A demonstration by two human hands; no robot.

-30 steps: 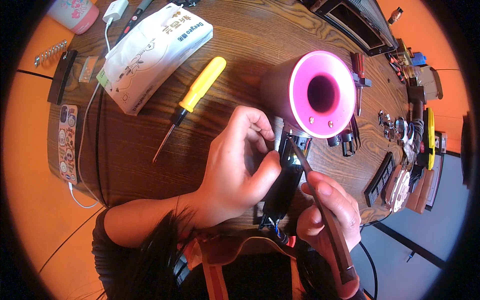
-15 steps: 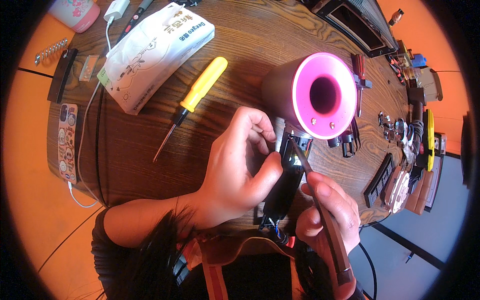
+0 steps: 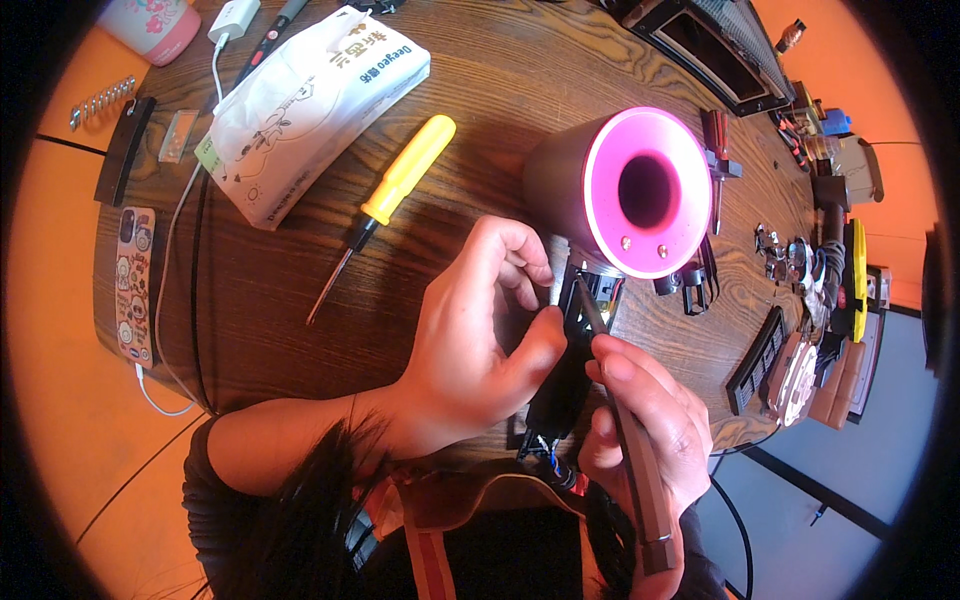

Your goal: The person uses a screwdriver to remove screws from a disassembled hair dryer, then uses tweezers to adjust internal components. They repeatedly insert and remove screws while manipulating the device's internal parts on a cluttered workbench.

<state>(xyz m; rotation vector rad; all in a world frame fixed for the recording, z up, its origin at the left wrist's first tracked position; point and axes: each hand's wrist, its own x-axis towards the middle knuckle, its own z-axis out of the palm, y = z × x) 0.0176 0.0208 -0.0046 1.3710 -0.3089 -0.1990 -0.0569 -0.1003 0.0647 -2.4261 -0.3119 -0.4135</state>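
Head view: hair dryer [image 3: 640,190] lies at 1 o'clock on the wooden table [image 3: 250,300], handle opened toward 6. Left hand [image 3: 470,350] is clamped on the handle internals [image 3: 585,290]; right hand [image 3: 650,430] is closed around a brown pry tool [image 3: 630,450], tip at the seam. Tip should be kept shallow, wires [image 3: 545,455] avoided.

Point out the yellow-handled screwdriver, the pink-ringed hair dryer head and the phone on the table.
yellow-handled screwdriver [image 3: 408,168]: head view, middle of its yellow handle.
pink-ringed hair dryer head [image 3: 604,190]: head view, left side of its pink ring.
phone [image 3: 135,285]: head view, middle of its patterned case.
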